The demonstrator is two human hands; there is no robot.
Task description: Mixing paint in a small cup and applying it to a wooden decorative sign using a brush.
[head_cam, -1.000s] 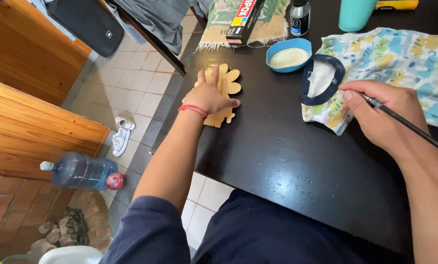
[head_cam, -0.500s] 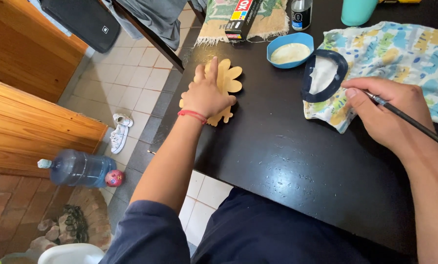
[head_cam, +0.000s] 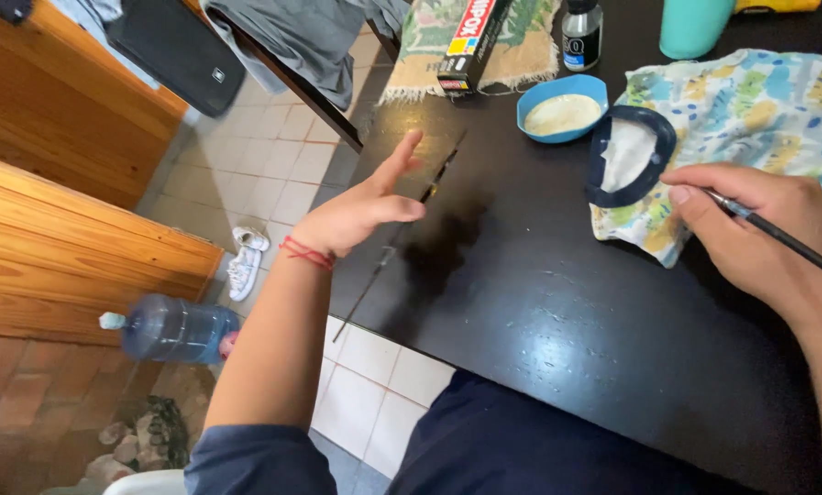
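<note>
Now our left hand hovers above the near-left edge of the glossy black table, fingers spread loosely, holding up a thin flat piece seen edge-on; its shape we cannot tell. Our right hand pinches a slim dark-handled paintbrush between thumb and fingers, its tip resting on the patterned cloth. Just beside it lies a dark blue lid holding white paste, near a small blue bowl.
</note>
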